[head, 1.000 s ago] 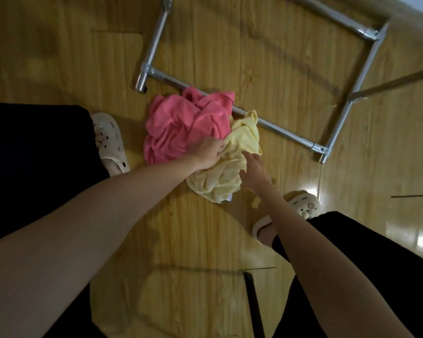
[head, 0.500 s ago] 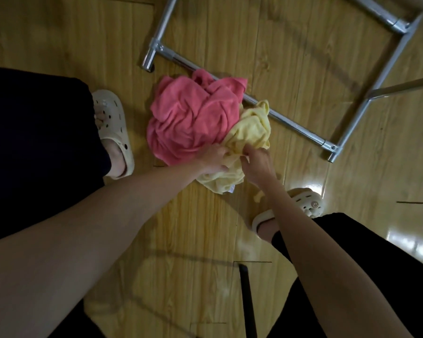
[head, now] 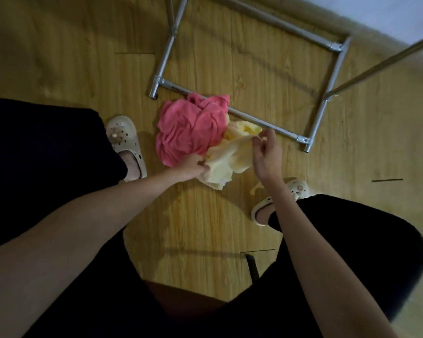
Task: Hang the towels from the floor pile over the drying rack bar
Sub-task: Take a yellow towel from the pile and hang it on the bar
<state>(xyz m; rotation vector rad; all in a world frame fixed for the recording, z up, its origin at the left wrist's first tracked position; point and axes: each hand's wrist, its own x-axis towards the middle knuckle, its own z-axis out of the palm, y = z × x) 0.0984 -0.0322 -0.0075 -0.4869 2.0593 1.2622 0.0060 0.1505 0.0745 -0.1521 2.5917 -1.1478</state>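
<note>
The head view looks straight down at a wooden floor [head: 205,228] where two towels lie in a pile between the person's feet. The pink towel [head: 191,128] sits crumpled at the far side of the pile, its upper edge lying over the near bar of the drying rack base [head: 261,123]. The yellow towel [head: 226,164] lies just beside it, touching it on the right and reaching toward the person.

The left hand [head: 192,167] reaches down to the near left edge of the yellow towel, its grip curled round a fold of the cloth where yellow meets pink. The right hand [head: 266,152] is raised a little above the pile; its thumb and forefinger pinch the far corner of the yellow towel, and the other fingers are loosely bent (the cloth stretches in a band between the two hands).

The rack base is a frame of shiny metal tubes resting on the floor beyond the pile, and one slanted metal pole [head: 386,62] crosses the upper right of the view. A pale clog [head: 126,140] is on the left foot, near the pink towel, and another pale clog [head: 291,193] on the right foot, near the yellow one. Black trouser legs [head: 352,252] fill the lower corners.
</note>
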